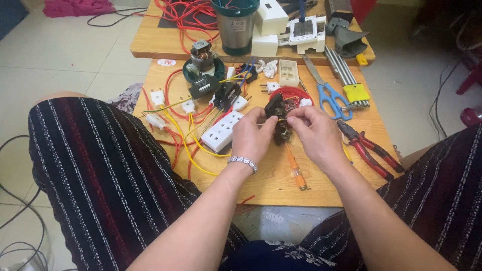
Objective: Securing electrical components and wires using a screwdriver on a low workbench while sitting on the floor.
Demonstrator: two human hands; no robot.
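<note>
A small black electrical part with wires is held above a low wooden table. My left hand, with a bead bracelet at the wrist, grips its left side. My right hand pinches its right side with fingertips. Both hands meet over the part, just in front of a red round lid. A white multi-socket strip lies left of my left hand, with yellow wires and red wires running from it. An orange screwdriver lies on the table below my hands.
Red-handled pliers lie right of my right hand, blue-handled scissors behind it. Farther back stand a small motor on a green base, white plugs, a metal cup and white switch boxes. My striped trouser knees flank the table.
</note>
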